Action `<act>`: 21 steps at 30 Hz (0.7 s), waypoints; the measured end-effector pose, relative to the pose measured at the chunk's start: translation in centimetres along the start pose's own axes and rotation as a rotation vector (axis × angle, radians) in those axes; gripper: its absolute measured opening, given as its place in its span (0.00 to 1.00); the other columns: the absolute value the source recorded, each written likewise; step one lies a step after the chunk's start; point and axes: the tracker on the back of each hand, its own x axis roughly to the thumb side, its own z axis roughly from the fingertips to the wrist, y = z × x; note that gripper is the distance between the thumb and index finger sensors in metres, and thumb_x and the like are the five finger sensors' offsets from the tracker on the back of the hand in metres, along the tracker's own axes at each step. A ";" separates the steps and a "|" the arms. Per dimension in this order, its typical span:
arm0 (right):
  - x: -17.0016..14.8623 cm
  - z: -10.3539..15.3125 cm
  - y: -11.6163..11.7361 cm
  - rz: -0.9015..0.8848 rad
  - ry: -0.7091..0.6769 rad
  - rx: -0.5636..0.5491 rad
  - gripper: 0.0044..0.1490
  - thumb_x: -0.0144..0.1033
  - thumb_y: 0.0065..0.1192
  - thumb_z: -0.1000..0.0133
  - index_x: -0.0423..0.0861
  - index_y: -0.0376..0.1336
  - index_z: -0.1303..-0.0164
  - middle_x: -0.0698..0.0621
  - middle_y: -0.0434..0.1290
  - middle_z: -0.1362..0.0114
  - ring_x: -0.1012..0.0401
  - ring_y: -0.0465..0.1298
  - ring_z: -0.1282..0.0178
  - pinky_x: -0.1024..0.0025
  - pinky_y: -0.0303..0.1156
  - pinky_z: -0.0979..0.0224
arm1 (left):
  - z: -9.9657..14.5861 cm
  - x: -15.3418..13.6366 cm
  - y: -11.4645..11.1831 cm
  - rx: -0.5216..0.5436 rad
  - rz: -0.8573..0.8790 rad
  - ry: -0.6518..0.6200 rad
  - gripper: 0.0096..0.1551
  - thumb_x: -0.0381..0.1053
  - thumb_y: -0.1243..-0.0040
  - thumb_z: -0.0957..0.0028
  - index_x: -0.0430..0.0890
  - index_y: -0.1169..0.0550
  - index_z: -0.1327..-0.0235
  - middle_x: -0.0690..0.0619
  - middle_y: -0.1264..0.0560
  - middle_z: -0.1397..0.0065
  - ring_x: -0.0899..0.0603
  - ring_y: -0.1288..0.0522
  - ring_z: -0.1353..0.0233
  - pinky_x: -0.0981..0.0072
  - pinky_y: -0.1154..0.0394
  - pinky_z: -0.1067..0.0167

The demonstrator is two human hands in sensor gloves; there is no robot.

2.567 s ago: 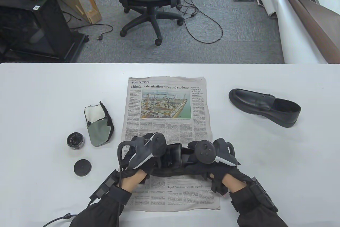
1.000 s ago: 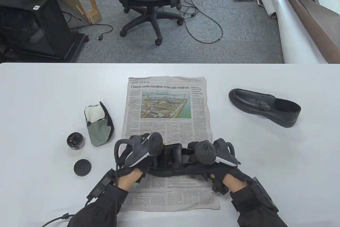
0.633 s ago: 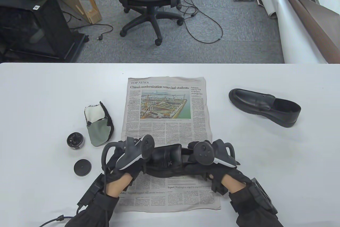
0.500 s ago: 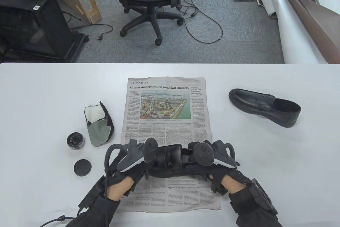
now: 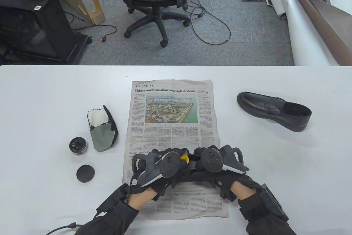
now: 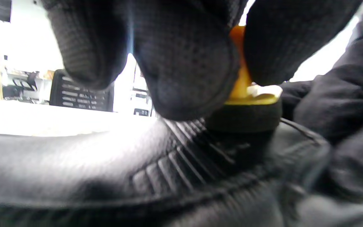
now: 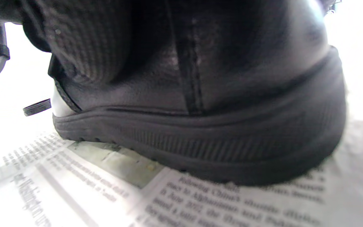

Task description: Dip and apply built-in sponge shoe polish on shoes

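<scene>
Our left hand (image 5: 154, 167) pinches the soft sponge (image 6: 243, 118) by its stiff yellow handle; right hand (image 5: 217, 163) grips the shoe (image 7: 200, 126), heel firm

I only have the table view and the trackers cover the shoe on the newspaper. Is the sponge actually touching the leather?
Observer: Yes. In the left wrist view the black sponge sits flat on the ribbed band of the shoe.
Operator: How is the left hand holding it?
Observer: The left hand pinches the applicator's yellow handle between fingertips.
Operator: Is the shoe steady?
Observer: The right hand grips its heel end, and the right wrist view shows the sole resting on the newspaper.
</scene>
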 end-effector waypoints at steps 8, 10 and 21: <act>-0.1 0.0 0.0 0.001 -0.003 -0.005 0.27 0.63 0.69 0.61 0.57 0.79 0.61 0.57 0.61 0.24 0.49 0.68 0.28 0.46 0.65 0.23 | -1.4 -0.8 -0.4 0.063 -0.064 0.028 0.26 0.63 0.27 0.56 0.50 0.17 0.50 0.51 0.11 0.55 0.59 0.13 0.67 0.57 0.15 0.48; -0.1 0.0 0.0 0.001 -0.005 -0.012 0.27 0.63 0.69 0.61 0.57 0.79 0.61 0.57 0.61 0.25 0.49 0.69 0.29 0.46 0.66 0.23 | -1.6 -1.3 -0.4 0.037 -0.065 0.046 0.26 0.63 0.27 0.56 0.50 0.17 0.49 0.51 0.11 0.55 0.59 0.13 0.67 0.57 0.15 0.48; -0.1 0.0 0.0 -0.002 0.012 -0.005 0.27 0.63 0.68 0.61 0.57 0.79 0.61 0.58 0.61 0.24 0.49 0.68 0.29 0.46 0.66 0.23 | -1.1 -6.8 -0.1 -0.112 -0.179 0.212 0.26 0.62 0.25 0.57 0.50 0.17 0.50 0.50 0.12 0.56 0.58 0.13 0.67 0.55 0.16 0.46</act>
